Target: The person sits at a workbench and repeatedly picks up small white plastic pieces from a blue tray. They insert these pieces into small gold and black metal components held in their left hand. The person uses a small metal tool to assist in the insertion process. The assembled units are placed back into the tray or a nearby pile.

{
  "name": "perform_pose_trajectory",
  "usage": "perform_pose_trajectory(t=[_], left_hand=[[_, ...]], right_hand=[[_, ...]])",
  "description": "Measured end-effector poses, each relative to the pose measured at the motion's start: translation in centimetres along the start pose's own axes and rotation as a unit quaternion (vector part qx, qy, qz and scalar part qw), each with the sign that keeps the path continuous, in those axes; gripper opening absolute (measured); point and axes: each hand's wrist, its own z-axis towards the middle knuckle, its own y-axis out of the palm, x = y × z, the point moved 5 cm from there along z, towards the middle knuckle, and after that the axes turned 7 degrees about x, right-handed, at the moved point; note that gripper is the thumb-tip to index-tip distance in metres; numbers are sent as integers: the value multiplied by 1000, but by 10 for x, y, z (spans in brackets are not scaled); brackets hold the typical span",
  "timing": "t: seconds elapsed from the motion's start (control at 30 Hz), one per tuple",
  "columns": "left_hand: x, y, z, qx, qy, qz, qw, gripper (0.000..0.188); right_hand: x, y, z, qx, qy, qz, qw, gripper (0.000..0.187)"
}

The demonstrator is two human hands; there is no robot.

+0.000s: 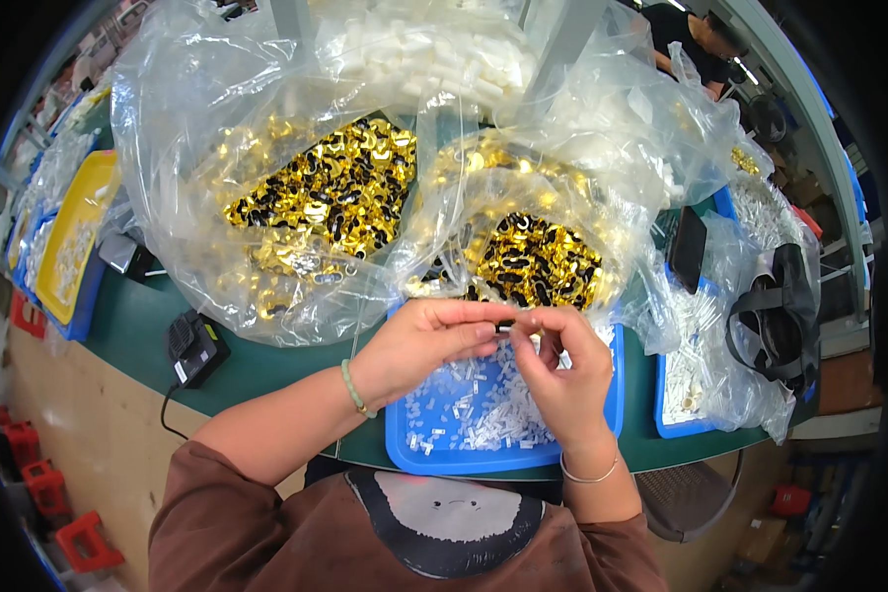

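Note:
Over a blue tray [405,456], my left hand [429,340] and my right hand [570,367] meet fingertip to fingertip. Pinched between them is a small dark piece [504,327], mostly covered by the fingers, so its exact kind cannot be made out. Beneath the hands, small white plastic pieces [508,419] lie loose in the tray. Just beyond my fingers, an open clear bag holds shiny gold and black parts [543,259]. A second, larger bag of similar gold and black parts [350,183] lies to the left.
White cylindrical pieces [444,59] fill a clear bag at the back. On the green table [266,380] are a black corded device [196,347] and a yellow tray [77,232] at left. A phone [688,247], white sticks [696,340] and a black bag [775,321] are at right.

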Motion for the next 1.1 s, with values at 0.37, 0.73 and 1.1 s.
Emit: perform_pose_trajectory(t=[0.37, 0.73, 1.1], left_hand=[[7, 4, 0, 28, 10, -43, 999, 41], [2, 2, 2, 25, 3, -25, 999, 34], [-1, 0, 3, 34, 31, -4, 999, 32]], right_hand=[[-4, 2, 0, 18, -20, -33, 999, 25], [-6, 8, 1, 3, -31, -65, 997, 23], [-7, 10, -1, 39, -29, -113, 992, 24]])
